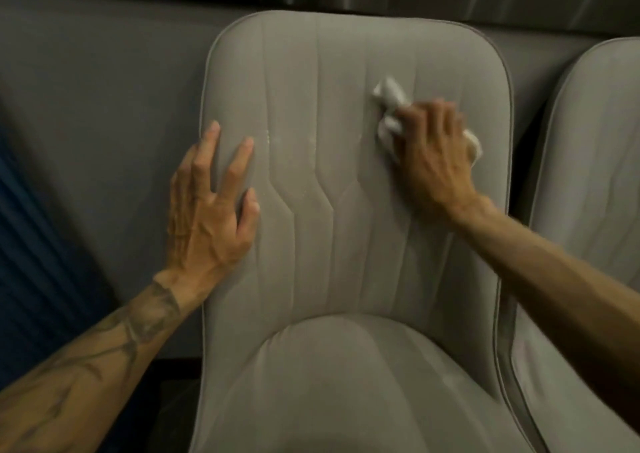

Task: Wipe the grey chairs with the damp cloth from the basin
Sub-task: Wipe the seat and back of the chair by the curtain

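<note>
The person faces the backrest of a grey chair [329, 71] from above, with both bare forearms reaching in. The left forearm rises from the lower left corner. The left hand [211, 210] lies flat against the left side of the backrest with its fingers straight and spread. The outer fingers lie along the piped edge, while the index finger and thumb rest on the padded face. It grips nothing.

The right forearm stretches diagonally in from the right edge. The right hand [433, 154], slightly blurred, has its fingers curled over a bunched white cloth [389, 97] and presses it against the upper right part of the backrest. Cloth shows above the fingertips, and a small fold shows past the far side of the hand.

A second grey chair [595, 175] stands just beside the first, on the right.
</note>
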The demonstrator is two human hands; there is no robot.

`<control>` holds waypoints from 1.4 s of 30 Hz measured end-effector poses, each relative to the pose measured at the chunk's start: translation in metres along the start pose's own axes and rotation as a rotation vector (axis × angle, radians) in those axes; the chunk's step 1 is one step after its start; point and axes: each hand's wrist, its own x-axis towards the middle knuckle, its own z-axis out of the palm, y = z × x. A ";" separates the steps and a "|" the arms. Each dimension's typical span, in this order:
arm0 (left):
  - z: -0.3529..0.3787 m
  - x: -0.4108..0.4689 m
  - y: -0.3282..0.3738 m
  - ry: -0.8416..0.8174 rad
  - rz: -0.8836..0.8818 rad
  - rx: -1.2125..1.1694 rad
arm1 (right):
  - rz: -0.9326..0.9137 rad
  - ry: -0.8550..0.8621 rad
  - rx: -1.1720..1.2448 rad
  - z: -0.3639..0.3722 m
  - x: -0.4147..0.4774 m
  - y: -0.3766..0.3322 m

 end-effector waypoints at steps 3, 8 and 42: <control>0.000 0.000 0.000 -0.002 0.003 0.007 | 0.262 0.131 0.000 -0.002 0.027 0.004; -0.001 -0.001 0.001 -0.012 -0.008 -0.009 | 0.076 -0.132 0.010 -0.008 -0.023 -0.018; 0.002 -0.005 -0.001 -0.018 -0.027 -0.010 | 0.237 -0.013 -0.109 -0.014 0.031 -0.007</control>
